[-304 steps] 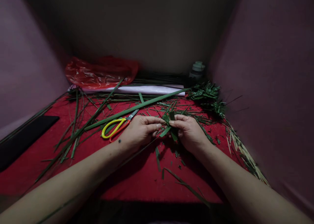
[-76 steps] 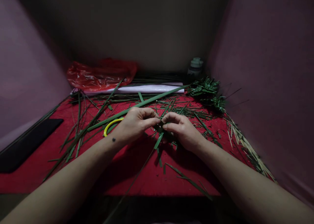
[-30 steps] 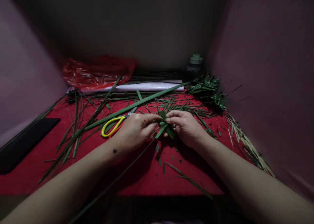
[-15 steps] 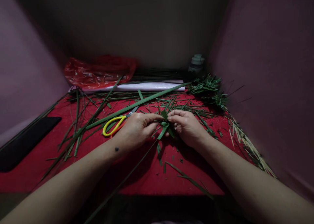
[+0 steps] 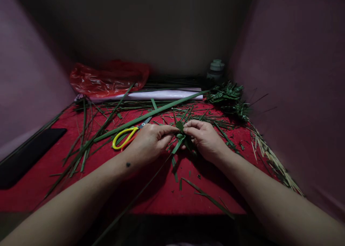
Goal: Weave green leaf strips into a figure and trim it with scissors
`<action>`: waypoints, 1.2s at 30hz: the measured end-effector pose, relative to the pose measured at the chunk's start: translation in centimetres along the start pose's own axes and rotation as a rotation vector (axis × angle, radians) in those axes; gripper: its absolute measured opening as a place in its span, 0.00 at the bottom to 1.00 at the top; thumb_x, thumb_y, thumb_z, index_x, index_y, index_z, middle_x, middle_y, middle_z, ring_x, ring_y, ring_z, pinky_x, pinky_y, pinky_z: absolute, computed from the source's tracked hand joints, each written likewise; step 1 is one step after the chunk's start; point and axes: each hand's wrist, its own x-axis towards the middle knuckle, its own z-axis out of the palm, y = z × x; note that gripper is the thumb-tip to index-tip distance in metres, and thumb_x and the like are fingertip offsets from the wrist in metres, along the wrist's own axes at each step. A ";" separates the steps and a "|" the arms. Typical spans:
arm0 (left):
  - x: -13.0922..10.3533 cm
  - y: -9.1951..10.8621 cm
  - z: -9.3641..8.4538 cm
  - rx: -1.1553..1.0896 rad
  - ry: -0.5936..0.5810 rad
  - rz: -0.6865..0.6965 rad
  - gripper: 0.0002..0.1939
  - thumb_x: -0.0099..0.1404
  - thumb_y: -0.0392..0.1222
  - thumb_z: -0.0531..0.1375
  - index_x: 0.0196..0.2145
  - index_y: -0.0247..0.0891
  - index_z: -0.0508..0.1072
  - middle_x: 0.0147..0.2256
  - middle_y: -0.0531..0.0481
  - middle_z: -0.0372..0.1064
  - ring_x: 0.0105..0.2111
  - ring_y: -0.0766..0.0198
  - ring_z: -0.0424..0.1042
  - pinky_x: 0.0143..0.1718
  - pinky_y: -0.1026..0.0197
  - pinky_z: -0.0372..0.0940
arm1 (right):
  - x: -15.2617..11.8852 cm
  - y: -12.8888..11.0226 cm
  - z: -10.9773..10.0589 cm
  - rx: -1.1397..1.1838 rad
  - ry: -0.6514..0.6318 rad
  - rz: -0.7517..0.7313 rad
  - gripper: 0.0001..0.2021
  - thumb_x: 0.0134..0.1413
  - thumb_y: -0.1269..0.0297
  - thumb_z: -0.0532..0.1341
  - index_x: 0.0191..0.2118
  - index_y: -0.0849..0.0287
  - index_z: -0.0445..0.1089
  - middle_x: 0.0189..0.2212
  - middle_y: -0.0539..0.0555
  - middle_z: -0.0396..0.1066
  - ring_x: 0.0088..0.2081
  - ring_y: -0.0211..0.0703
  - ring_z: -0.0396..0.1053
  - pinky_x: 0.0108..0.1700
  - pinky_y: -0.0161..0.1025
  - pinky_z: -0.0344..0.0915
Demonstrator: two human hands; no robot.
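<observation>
A small woven piece of green leaf strips [image 5: 180, 137] is pinched between my two hands above the red table. My left hand [image 5: 155, 140] has its thumb and index finger closed on the left side of it. From the right, my right hand [image 5: 203, 135] grips the upper part, its lower fingers curled underneath. A long thin leaf tail [image 5: 140, 194] trails from the piece toward my lap. Scissors [image 5: 125, 138] with yellow and orange handles lie just left of my left hand, partly covered by it.
Long green leaf blades [image 5: 145, 116] cross the red tabletop [image 5: 113, 199]. Behind are a red plastic bag [image 5: 107, 80], a white roll [image 5: 167, 95] and a bottle [image 5: 216, 70]. Dark green leafwork [image 5: 228, 97] sits back right, pale stalks [image 5: 275, 159] at right, a black flat object [image 5: 32, 156] at left.
Almost nothing differs. Both hands keep hold of the woven leaf piece in the same place, with only a very slight shift of the fingers.
</observation>
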 end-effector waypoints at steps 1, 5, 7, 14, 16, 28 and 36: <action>0.0 0.0 0.0 -0.003 0.000 -0.001 0.17 0.57 0.35 0.51 0.41 0.39 0.76 0.22 0.53 0.73 0.20 0.70 0.65 0.23 0.69 0.56 | -0.1 -0.1 0.0 -0.015 0.001 -0.005 0.02 0.42 0.69 0.59 0.26 0.59 0.64 0.16 0.45 0.64 0.16 0.35 0.64 0.19 0.33 0.63; 0.0 -0.3 0.1 -0.032 -0.007 0.003 0.17 0.58 0.35 0.52 0.41 0.39 0.76 0.26 0.52 0.75 0.23 0.68 0.68 0.26 0.68 0.58 | -0.3 -0.4 0.2 -0.127 0.021 -0.036 0.02 0.43 0.68 0.58 0.26 0.59 0.63 0.17 0.45 0.64 0.16 0.35 0.64 0.18 0.32 0.59; 0.0 -0.3 0.1 -0.046 -0.003 0.004 0.16 0.57 0.35 0.52 0.39 0.38 0.76 0.27 0.51 0.75 0.24 0.68 0.69 0.26 0.68 0.59 | -0.4 -0.6 0.3 -0.211 0.035 -0.090 0.01 0.43 0.68 0.57 0.26 0.59 0.64 0.18 0.45 0.63 0.18 0.34 0.63 0.20 0.32 0.59; -0.1 0.2 0.1 -0.074 0.006 -0.007 0.16 0.56 0.33 0.52 0.37 0.37 0.77 0.23 0.54 0.73 0.20 0.71 0.65 0.23 0.70 0.57 | -0.6 -0.4 0.4 -0.557 0.113 -0.331 0.02 0.44 0.71 0.56 0.25 0.60 0.65 0.21 0.47 0.63 0.24 0.34 0.60 0.27 0.32 0.57; -0.2 0.4 0.2 -0.102 0.010 -0.012 0.16 0.56 0.33 0.52 0.37 0.38 0.77 0.21 0.55 0.72 0.19 0.71 0.64 0.22 0.70 0.56 | -0.8 -0.2 0.5 -0.641 0.140 -0.398 0.04 0.45 0.72 0.55 0.26 0.60 0.65 0.22 0.48 0.63 0.25 0.35 0.61 0.29 0.32 0.57; -0.6 0.4 1.8 -0.276 0.104 -0.069 0.15 0.58 0.33 0.52 0.41 0.34 0.74 0.33 0.49 0.75 0.31 0.66 0.71 0.34 0.68 0.62 | -1.1 -0.4 0.7 -0.693 0.236 -0.449 0.04 0.46 0.72 0.55 0.27 0.60 0.66 0.21 0.48 0.65 0.23 0.34 0.61 0.28 0.32 0.58; -0.4 0.5 1.7 -0.282 0.069 -0.085 0.16 0.60 0.34 0.51 0.43 0.36 0.73 0.31 0.52 0.75 0.30 0.66 0.72 0.33 0.67 0.63 | -0.6 -0.4 0.6 -0.172 0.140 -0.118 0.02 0.42 0.67 0.59 0.26 0.59 0.64 0.18 0.45 0.65 0.17 0.36 0.64 0.21 0.34 0.63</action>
